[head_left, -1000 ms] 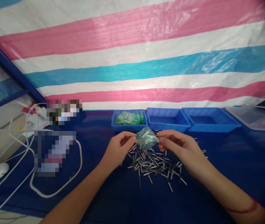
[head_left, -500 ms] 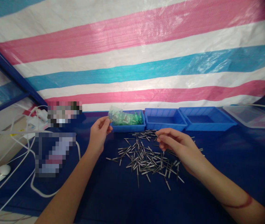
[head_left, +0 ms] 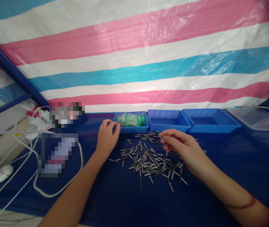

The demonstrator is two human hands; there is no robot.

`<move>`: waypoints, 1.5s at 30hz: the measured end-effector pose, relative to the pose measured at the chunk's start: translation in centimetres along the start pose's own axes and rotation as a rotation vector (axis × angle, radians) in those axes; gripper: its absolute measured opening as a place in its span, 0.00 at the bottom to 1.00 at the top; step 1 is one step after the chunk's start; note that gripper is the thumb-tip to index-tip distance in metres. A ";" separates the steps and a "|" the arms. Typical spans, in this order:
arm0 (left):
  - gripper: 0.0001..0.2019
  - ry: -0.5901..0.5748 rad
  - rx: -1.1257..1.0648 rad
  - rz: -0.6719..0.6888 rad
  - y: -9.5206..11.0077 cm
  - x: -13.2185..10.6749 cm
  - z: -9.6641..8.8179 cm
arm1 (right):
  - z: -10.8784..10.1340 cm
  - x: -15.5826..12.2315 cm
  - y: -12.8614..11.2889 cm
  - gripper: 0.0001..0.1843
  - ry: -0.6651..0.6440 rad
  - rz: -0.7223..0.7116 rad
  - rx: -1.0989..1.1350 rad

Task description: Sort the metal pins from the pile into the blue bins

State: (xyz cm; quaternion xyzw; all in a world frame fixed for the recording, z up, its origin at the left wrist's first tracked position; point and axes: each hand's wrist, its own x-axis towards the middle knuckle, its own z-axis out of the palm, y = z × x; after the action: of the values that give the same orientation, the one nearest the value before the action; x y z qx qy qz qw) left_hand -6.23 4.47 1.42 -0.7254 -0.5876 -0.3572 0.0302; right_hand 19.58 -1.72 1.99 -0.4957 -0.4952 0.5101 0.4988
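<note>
Dark blue tabletop (head_left: 125,201): green plastic packets (head_left: 131,119) fill one blue plastic bin (head_left: 131,129); silver metal pins (head_left: 148,160) lie loose, unbagged. Left hand (head_left: 107,138) curled, seemingly empty; right hand (head_left: 184,149) pinched, grip unclear.

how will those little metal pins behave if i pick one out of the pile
The pins look thin, stiff and light, so one would probably lift with a fingertip pinch. They lie crisscrossed, so neighbours may shift or snag. Their round shafts could roll on the table cover.

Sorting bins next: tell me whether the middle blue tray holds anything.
No, the middle blue tray shows only its bare floor; the green packets lie in the left tray.
</note>
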 end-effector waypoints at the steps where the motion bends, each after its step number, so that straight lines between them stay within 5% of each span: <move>1: 0.13 -0.006 0.022 0.029 -0.1 -0.1 0.2 | -0.1 0.0 0.0 0.11 0.007 -0.005 -0.003; 6: 0.15 0.029 0.057 0.090 0.2 -0.4 0.1 | -1.6 0.5 -0.6 0.09 0.108 -0.103 -0.142; 10: 0.13 0.007 -0.024 0.196 1.6 -0.8 -1.0 | -4.3 1.2 -1.7 0.09 0.195 -0.250 -0.536; 14: 0.15 -0.284 -0.113 0.321 3.4 -1.9 -2.3 | -7.4 1.5 -1.9 0.14 0.039 -0.360 -1.005; 17: 0.28 -0.549 -0.036 0.322 4.2 -3.9 -3.1 | -9.0 0.5 -0.5 0.25 -0.182 -0.282 -1.136; 22: 0.48 -0.702 0.133 0.238 3.8 -8.0 -3.7 | -9.6 -2.3 3.7 0.44 -0.115 -0.228 -1.273; 31: 0.55 -0.705 -0.001 0.292 5.8 -7.0 -0.5 | -5.9 -3.3 5.7 0.37 -0.081 -0.460 -1.246; 37: 0.48 -0.620 -0.111 0.393 7.1 -7.1 1.0 | -3.8 -3.7 5.2 0.26 -0.116 -0.586 -1.159; 45: 0.40 -0.411 -0.109 0.338 6.8 -6.6 1.1 | -3.5 2.7 3.1 0.25 0.126 -0.853 -1.250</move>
State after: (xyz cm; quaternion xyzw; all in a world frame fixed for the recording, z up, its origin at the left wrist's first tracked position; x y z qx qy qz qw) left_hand -0.13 -2.61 -0.47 -0.8709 -0.4320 -0.2238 -0.0697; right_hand 23.03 0.98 -1.23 -0.4798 -0.8115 -0.1317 0.3064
